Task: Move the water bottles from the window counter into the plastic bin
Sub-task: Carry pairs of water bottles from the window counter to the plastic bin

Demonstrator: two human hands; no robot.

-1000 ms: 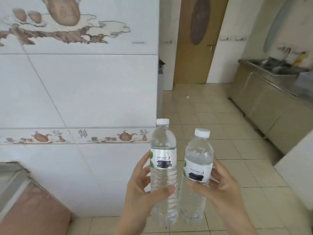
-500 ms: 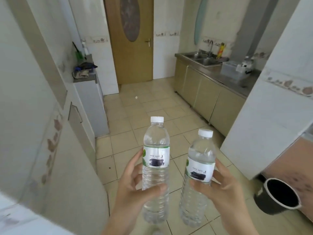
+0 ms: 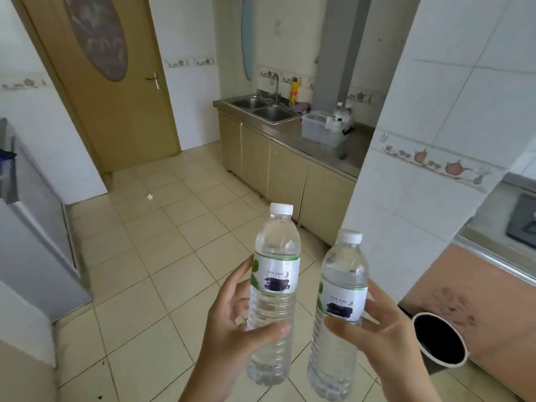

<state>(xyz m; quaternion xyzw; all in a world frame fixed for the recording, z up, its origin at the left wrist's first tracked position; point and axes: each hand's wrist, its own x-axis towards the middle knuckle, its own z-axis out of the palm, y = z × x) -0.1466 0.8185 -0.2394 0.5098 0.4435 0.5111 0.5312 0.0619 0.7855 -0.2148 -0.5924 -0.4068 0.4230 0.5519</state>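
Note:
I hold two clear water bottles upright in front of me, each with a white cap and a white-and-green label. My left hand [image 3: 232,329] grips the left water bottle [image 3: 275,274] around its middle. My right hand [image 3: 385,340] grips the right water bottle [image 3: 342,303], which sits slightly lower. A translucent plastic bin [image 3: 320,127] stands on the far steel counter to the right of the sink, with a few bottles behind it.
A steel double sink [image 3: 261,107] tops beige cabinets [image 3: 284,172] along the right. A white tiled pillar [image 3: 420,169] stands close on my right, with a black bucket [image 3: 439,339] at its foot. A brown door [image 3: 110,82] is ahead; grey cabinets line the left. Tiled floor lies between.
The view has swung from a tiled wall to the kitchen, and the sink counter with the bin has come nearer. Both hands keep the bottles held upright in front of me.

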